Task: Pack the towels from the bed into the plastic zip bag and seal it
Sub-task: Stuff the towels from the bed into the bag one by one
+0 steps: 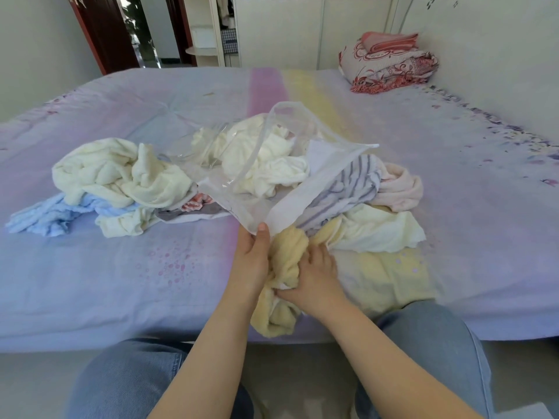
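A clear plastic zip bag (260,204) lies open on the bed with cream towels (266,158) bunched inside it. My left hand (252,261) pinches the bag's near edge with the thumb on top. My right hand (314,279) grips a crumpled yellow towel (282,300) at the bed's front edge, right below the bag's mouth. Loose towels lie around the bag: a cream one (121,173) and a light blue one (48,216) to the left, a grey striped one (348,189), a pink one (399,189) and a pale cream one (381,228) to the right.
The bed (121,282) has a lilac sheet with pink and yellow stripes. Folded red-patterned quilts (390,62) sit at its far right corner by the wall. My knees in jeans (432,343) are against the bed's front edge. A doorway (145,28) and shelves stand beyond.
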